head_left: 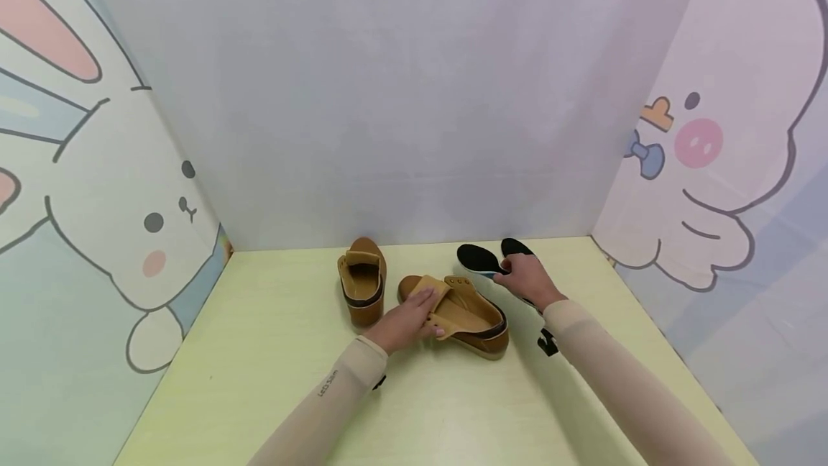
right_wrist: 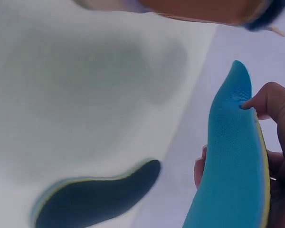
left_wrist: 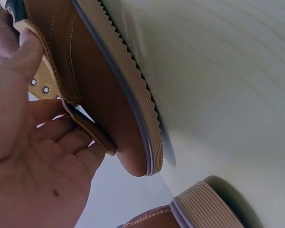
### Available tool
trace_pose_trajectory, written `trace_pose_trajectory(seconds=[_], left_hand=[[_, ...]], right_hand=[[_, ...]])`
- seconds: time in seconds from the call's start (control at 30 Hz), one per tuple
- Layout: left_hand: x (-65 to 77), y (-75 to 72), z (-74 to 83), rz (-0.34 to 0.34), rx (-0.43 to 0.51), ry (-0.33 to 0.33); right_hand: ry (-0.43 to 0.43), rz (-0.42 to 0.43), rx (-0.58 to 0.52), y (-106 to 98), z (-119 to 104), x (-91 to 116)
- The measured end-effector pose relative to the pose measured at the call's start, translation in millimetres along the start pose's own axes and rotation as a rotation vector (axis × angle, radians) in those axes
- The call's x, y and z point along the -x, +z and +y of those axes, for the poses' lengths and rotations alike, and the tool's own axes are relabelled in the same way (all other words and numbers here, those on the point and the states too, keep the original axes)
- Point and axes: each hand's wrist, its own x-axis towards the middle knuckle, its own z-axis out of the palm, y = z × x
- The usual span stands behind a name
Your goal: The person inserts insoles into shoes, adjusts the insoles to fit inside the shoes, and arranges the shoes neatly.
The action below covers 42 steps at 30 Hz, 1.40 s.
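My left hand [head_left: 402, 323] grips the opening of a brown lace-up shoe [head_left: 489, 342] without laces. In the left wrist view the thumb is on the eyelet flap [left_wrist: 39, 81] and the fingers hold the folded-back tongue [left_wrist: 92, 130]. The shoe rests on the table, toe to the left. To its right, my right hand [head_left: 532, 280] pinches an insole [head_left: 477, 259], black on one face. The right wrist view shows this insole's blue face [right_wrist: 237, 152], with the thumb pressing it. A second insole [right_wrist: 102, 197] lies dark side up on the table, partly covered by the right hand in the head view.
A matching brown shoe [head_left: 366, 313] stands to the left of the gripped one, toe pointing away. The pale yellow table [head_left: 259, 351] meets a white cloth backdrop [head_left: 401, 128] behind. Cartoon-printed panels [head_left: 155, 293] rise on both sides.
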Motion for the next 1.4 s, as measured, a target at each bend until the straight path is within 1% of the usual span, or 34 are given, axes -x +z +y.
trace_pose_trajectory(seconds=[0.13, 0.2, 0.43, 0.5, 0.67, 0.73, 0.83, 1.0, 1.1, 1.23, 1.4], left_hand=[[-0.1, -0.1, 0.7, -0.004, 0.0, -0.009], [0.2, -0.6, 1.2, -0.009, 0.0, -0.013], [0.5, -1.1, 1.7, -0.008, 0.003, -0.018], [0.5, -0.8, 2.0, -0.002, 0.005, -0.01], [1.6, -0.9, 1.9, 0.001, 0.017, -0.002], [1.7, -1.2, 1.9, -0.005, 0.015, -0.001], [1.2, -2.2, 2.2, -0.012, 0.009, -0.003], [0.9, -3.9, 2.8, -0.012, -0.001, -0.008], [1.1, -4.1, 3.1, -0.011, 0.003, -0.004], [1.0, -3.4, 2.9, -0.02, 0.013, -0.013], [0.8, -2.0, 2.7, -0.024, 0.034, -0.019]], right_hand=[[-0.018, 0.01, 0.025, -20.8, -14.1, 6.3], [-0.035, 0.002, 0.029, -29.4, -21.8, 9.6], [-0.149, -0.005, 0.063, -53.2, -49.5, 25.1], [-0.175, -0.029, 0.074, -59.7, -57.7, 31.9], [-0.205, -0.15, 0.096, -71.1, -77.5, 48.8], [-0.216, -0.196, 0.117, -72.4, -83.3, 54.3], [-0.232, -0.242, 0.153, -71.0, -89.9, 61.2], [-0.229, -0.269, 0.213, -61.5, -96.3, 65.9], [-0.217, -0.272, 0.268, -55.3, -97.8, 66.5], [-0.228, -0.259, 0.345, -47.5, -98.7, 66.4], [-0.252, -0.235, 0.376, -37.5, -100.8, 65.6]])
